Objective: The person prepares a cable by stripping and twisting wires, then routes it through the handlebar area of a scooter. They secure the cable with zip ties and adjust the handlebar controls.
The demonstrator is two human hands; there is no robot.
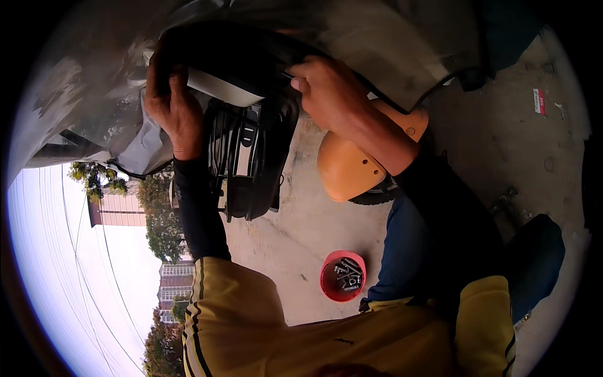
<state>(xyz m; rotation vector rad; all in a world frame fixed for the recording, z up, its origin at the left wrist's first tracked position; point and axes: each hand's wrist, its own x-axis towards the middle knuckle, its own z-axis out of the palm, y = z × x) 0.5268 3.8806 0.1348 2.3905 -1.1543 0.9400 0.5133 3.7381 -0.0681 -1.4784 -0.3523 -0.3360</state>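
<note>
My left hand [174,113] is closed with bent fingers around the end of a dark, curved black part [232,53] at the top of the view. A pale panel [223,88] runs along that part's lower side. My right hand [323,91] is pinched at the part's other end; a small light tip shows by the thumb, too little to name. Under both hands sits a black vehicle frame [242,157] with slats and a pale strip. An orange mudguard [348,163] over a tyre lies beneath my right forearm.
A red tub [343,276] holding several metal bolts or sockets stands on the concrete ground [276,245] beside my knee. A grey sheet cover [389,44] hangs overhead and to the left. A small red-and-white packet [539,101] lies at far right.
</note>
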